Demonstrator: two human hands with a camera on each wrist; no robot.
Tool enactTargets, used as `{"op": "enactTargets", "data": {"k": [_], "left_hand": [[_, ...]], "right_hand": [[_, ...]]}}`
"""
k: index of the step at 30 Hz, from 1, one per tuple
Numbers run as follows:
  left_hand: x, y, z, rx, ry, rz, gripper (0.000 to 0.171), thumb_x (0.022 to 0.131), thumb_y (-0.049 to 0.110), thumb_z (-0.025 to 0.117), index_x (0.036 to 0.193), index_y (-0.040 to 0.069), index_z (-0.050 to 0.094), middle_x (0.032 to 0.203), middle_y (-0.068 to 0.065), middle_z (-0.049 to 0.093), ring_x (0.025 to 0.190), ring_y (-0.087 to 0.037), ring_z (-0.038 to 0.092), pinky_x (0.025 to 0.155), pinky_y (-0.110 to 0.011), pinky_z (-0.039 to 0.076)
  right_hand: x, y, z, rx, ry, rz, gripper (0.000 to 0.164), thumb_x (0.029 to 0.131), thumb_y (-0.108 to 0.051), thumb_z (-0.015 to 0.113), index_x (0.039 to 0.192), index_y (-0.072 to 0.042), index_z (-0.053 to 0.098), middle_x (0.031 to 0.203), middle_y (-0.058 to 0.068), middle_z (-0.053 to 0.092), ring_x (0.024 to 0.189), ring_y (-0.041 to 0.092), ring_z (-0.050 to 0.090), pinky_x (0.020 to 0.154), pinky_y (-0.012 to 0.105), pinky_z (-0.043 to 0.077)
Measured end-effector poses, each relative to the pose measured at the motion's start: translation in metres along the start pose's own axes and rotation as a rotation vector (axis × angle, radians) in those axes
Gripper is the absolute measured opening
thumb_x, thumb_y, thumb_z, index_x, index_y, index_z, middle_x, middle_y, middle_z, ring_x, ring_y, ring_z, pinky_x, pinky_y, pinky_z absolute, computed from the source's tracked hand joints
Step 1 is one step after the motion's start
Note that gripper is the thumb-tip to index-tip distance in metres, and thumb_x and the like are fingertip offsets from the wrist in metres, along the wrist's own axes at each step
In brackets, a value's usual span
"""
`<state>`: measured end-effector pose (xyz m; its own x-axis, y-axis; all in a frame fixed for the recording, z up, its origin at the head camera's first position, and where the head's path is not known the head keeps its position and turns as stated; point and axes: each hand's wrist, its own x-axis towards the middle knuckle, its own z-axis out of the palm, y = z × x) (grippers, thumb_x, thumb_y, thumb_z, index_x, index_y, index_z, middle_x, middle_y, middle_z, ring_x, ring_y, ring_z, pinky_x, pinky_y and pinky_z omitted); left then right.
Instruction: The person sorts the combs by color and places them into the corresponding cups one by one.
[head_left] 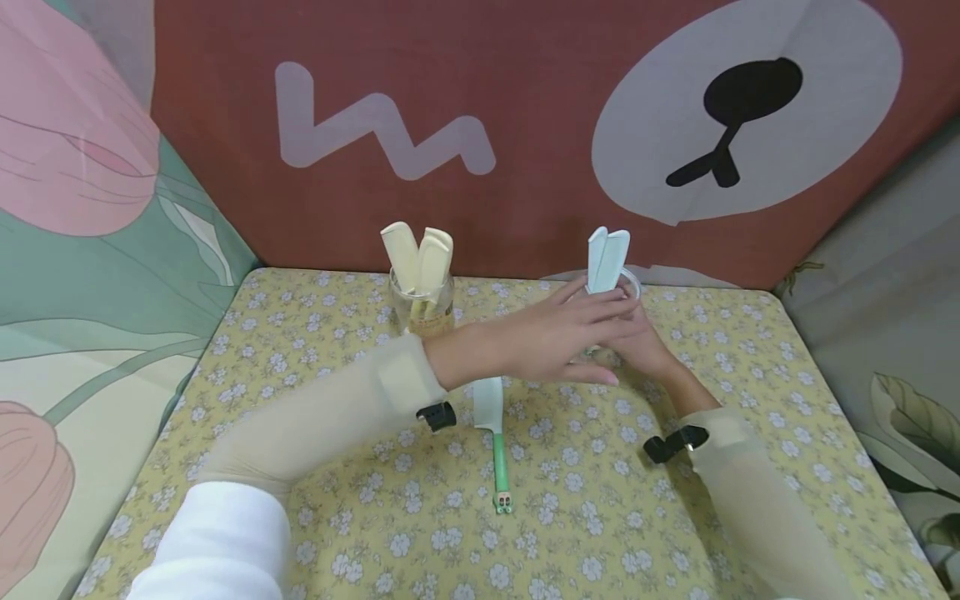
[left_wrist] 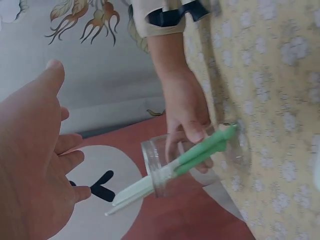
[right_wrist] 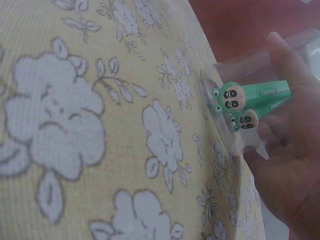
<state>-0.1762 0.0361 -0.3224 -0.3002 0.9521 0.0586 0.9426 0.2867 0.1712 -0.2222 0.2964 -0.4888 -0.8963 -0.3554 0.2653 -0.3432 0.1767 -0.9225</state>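
At the back right, a clear jar (left_wrist: pixel 160 170) stands on the table, and my right hand (head_left: pixel 643 342) grips its side, thumb and fingers around it. Two spatulas (head_left: pixel 607 260) lean inside it, pale blue blades up; their green handles with cartoon-face ends (right_wrist: pixel 233 96) show through the wall in the right wrist view. My left hand (head_left: pixel 566 332) reaches across with fingers extended and holds nothing; in the left wrist view it is apart from the jar. Below my left forearm lies another spatula (head_left: pixel 500 458), green-handled with a pale blade partly hidden by the arm.
A second clear jar (head_left: pixel 401 307) with cream-coloured spatulas (head_left: pixel 433 260) stands at the back left, behind my left forearm. The table wears a yellow flowered cloth (head_left: pixel 450 533). A brown printed cloth (head_left: pixel 540 208) hangs along the back edge, with patterned cloths on both sides.
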Motion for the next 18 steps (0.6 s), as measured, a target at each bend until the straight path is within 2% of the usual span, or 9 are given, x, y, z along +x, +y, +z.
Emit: {"op": "enactTargets", "data": {"k": [4,8,14,18], "left_hand": [[-0.017,-0.003,0.011,-0.023,0.006,-0.002,0.07,0.104,0.056,0.047,0.163,0.022,0.027,0.17,-0.005,0.016,0.157,-0.019,0.003,0.125,-0.051,-0.001],[-0.034,-0.008,0.021,-0.059,0.007,-0.035,0.071,0.105,0.054,0.048,0.164,0.023,0.023,0.17,-0.006,0.016,0.157,-0.02,0.003,0.125,-0.051,-0.001],[-0.054,-0.013,0.036,-0.094,-0.018,-0.072,0.072,0.105,0.053,0.049,0.164,0.022,0.021,0.17,-0.006,0.015,0.156,-0.02,0.004,0.125,-0.05,-0.001],[-0.065,-0.016,0.049,-0.135,-0.028,-0.096,0.07,0.105,0.05,0.052,0.162,0.019,0.028,0.169,-0.006,0.016,0.156,-0.02,0.005,0.125,-0.051,0.001]], "right_hand": [[-0.002,0.001,0.0,0.032,-0.002,0.033,0.093,0.095,0.008,0.064,0.162,-0.024,0.008,0.157,0.015,0.032,0.137,0.016,0.043,0.101,0.026,0.048],[-0.004,0.0,0.0,0.037,0.003,0.079,0.097,0.094,0.007,0.067,0.163,-0.022,0.005,0.157,0.023,0.033,0.131,0.018,0.051,0.09,0.027,0.056],[-0.006,-0.002,0.002,0.031,0.027,0.117,0.103,0.09,0.009,0.072,0.162,-0.025,0.007,0.156,0.02,0.034,0.14,0.041,0.04,0.091,0.025,0.055],[-0.005,-0.003,0.002,0.03,0.037,0.123,0.103,0.089,0.01,0.072,0.162,-0.024,0.009,0.155,0.019,0.036,0.141,0.046,0.037,0.091,0.023,0.054]]}}
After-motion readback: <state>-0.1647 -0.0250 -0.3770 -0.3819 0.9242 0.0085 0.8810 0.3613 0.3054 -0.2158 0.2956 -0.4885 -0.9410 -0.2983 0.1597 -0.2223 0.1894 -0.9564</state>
